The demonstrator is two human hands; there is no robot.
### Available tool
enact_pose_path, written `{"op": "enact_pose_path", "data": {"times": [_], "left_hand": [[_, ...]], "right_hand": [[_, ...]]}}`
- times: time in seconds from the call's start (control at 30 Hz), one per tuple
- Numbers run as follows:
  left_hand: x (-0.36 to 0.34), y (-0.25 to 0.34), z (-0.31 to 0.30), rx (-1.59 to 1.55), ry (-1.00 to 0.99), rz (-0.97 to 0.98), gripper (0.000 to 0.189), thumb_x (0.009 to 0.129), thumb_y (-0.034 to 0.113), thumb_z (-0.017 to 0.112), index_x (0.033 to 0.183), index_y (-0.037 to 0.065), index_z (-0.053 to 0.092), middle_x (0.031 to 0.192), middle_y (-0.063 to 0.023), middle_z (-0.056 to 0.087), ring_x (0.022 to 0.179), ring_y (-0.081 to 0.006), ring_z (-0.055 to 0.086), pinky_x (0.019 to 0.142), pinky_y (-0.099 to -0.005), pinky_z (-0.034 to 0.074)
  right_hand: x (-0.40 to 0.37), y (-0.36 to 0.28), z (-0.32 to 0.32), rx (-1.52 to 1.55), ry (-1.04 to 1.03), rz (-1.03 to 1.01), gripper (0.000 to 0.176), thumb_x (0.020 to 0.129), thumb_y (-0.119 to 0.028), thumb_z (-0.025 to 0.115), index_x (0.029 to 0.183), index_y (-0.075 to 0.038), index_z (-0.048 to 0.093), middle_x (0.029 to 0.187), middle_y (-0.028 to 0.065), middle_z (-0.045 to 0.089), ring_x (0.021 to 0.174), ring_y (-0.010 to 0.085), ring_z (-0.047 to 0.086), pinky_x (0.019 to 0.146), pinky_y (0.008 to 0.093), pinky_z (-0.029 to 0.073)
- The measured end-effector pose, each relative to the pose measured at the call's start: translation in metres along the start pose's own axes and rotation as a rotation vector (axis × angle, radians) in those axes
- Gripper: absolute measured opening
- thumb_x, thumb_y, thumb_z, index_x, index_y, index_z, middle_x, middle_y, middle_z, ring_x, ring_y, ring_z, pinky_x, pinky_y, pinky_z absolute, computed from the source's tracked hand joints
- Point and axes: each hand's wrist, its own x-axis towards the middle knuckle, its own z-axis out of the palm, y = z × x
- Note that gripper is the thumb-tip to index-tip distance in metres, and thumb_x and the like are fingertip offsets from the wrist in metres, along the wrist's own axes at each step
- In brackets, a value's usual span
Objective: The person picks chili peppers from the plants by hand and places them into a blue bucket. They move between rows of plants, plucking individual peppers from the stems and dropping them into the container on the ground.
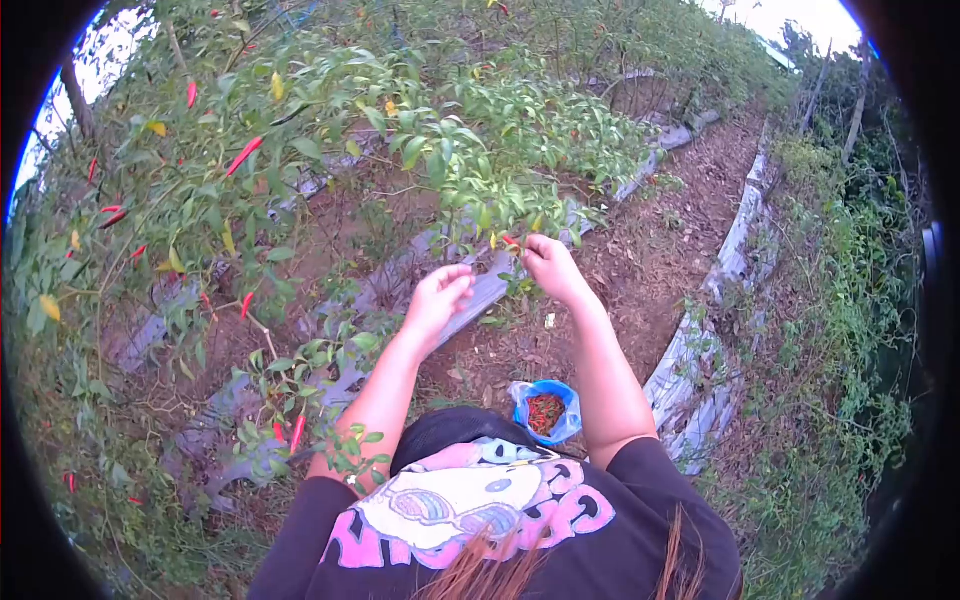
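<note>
My right hand (pixel 548 268) is closed in a pinch at the lower edge of a chili plant (pixel 490 190), with a red chili pepper (pixel 511 241) at its fingertips. A little lower and to the left, my left hand (pixel 438 300) has its fingers curled in toward the thumb. Whatever it may hold is too small to make out. Below and between my forearms stands a blue bucket (pixel 569 424) lined with a clear plastic bag, with many red chilies (pixel 545 412) inside.
More red chilies hang on the left, including a long one (pixel 244 156). Grey plastic mulch sheet (pixel 478 300) runs under the plants. A dirt path (pixel 690 200) covered in dry leaves leads away, bordered by another pale sheet (pixel 735 250) and green weeds (pixel 840 300) on the right.
</note>
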Motion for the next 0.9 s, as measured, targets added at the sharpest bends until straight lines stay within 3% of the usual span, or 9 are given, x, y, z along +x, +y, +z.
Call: {"op": "enact_pose_path", "data": {"times": [0.1,0.2,0.23,0.47,0.63,0.73,0.77,0.87,0.9], "left_hand": [[0.039,0.003,0.008,-0.304,-0.028,-0.161,0.028,0.091,0.022,0.05,0.114,0.008,0.052,0.107,-0.0048,0.058,0.092,-0.0139,0.055,0.078,-0.0307,0.043],[0.066,0.002,0.027,-0.583,-0.035,-0.331,0.022,0.091,0.025,0.051,0.108,0.012,0.051,0.1,-0.0046,0.06,0.086,-0.0155,0.057,0.074,-0.035,0.044],[0.072,0.001,0.032,-0.617,-0.024,-0.341,0.017,0.091,0.028,0.05,0.1,0.014,0.053,0.095,-0.0042,0.06,0.084,-0.0151,0.058,0.072,-0.0349,0.044],[0.094,-0.022,0.042,-0.833,-0.13,-0.435,0.017,0.089,0.032,0.053,0.09,0.016,0.06,0.085,0.0011,0.061,0.074,-0.0111,0.056,0.069,-0.0321,0.042],[0.098,-0.009,0.045,-0.949,-0.065,-0.449,0.018,0.09,0.031,0.052,0.088,0.016,0.06,0.083,0.0029,0.06,0.072,-0.0121,0.054,0.069,-0.0316,0.041],[0.116,-0.017,0.041,-0.948,-0.097,-0.448,0.016,0.088,0.032,0.053,0.089,0.016,0.059,0.085,0.0044,0.06,0.078,-0.0142,0.054,0.072,-0.0337,0.04],[0.121,-0.019,0.041,-0.939,-0.12,-0.449,0.016,0.087,0.032,0.054,0.089,0.017,0.059,0.086,0.0054,0.061,0.08,-0.015,0.055,0.074,-0.0347,0.04],[0.117,-0.002,0.056,-0.922,-0.078,-0.429,0.021,0.09,0.033,0.05,0.09,0.013,0.056,0.081,0.0008,0.059,0.075,-0.0149,0.054,0.07,-0.0322,0.041],[0.119,0.0,0.057,-0.87,-0.102,-0.406,0.022,0.091,0.035,0.047,0.091,0.014,0.054,0.08,0.0007,0.059,0.076,-0.0156,0.054,0.071,-0.0329,0.042]], "right_hand": [[-0.014,-0.012,0.006,0.07,-0.034,0.067,0.009,0.078,-0.006,0.05,0.082,0.001,0.056,0.067,0.0065,0.054,0.064,0.014,0.05,0.061,0.0309,0.042],[-0.026,-0.019,0.01,0.101,-0.007,0.121,0.009,0.077,-0.005,0.049,0.081,0.0,0.055,0.066,0.0028,0.052,0.064,0.0105,0.048,0.06,0.0279,0.041],[-0.027,-0.008,0.013,0.136,0.026,0.065,0.009,0.077,-0.004,0.048,0.082,0.001,0.054,0.067,0.0005,0.05,0.064,0.0082,0.046,0.059,0.0257,0.04],[-0.041,0.0,0.012,0.385,0.2,0.119,0.015,0.074,0.001,0.043,0.081,-0.003,0.057,0.068,-0.0027,0.051,0.062,0.005,0.044,0.055,0.0216,0.037],[-0.047,-0.005,0.002,0.502,0.377,0.189,0.006,0.08,-0.005,0.054,0.084,-0.002,0.058,0.069,-0.0036,0.054,0.056,0.0039,0.043,0.05,0.0206,0.035],[-0.04,-0.025,-0.002,0.214,0.474,-0.091,0.007,0.082,-0.007,0.056,0.086,-0.003,0.058,0.067,-0.0049,0.051,0.055,0.0009,0.042,0.048,0.0183,0.033],[-0.042,-0.057,-0.006,0.027,0.479,-0.058,0.006,0.081,-0.007,0.058,0.084,-0.004,0.061,0.07,-0.0009,0.056,0.055,0.0077,0.05,0.051,0.0223,0.04],[-0.008,-0.078,0.0,-0.386,0.604,-0.433,0.007,0.077,-0.009,0.061,0.083,-0.007,0.064,0.075,0.0056,0.059,0.06,0.0209,0.058,0.056,0.0305,0.046],[0.0,-0.086,-0.001,-0.502,0.542,-0.351,0.013,0.076,-0.018,0.06,0.082,-0.008,0.064,0.082,0.0104,0.058,0.068,0.0309,0.061,0.063,0.0401,0.049]]}}
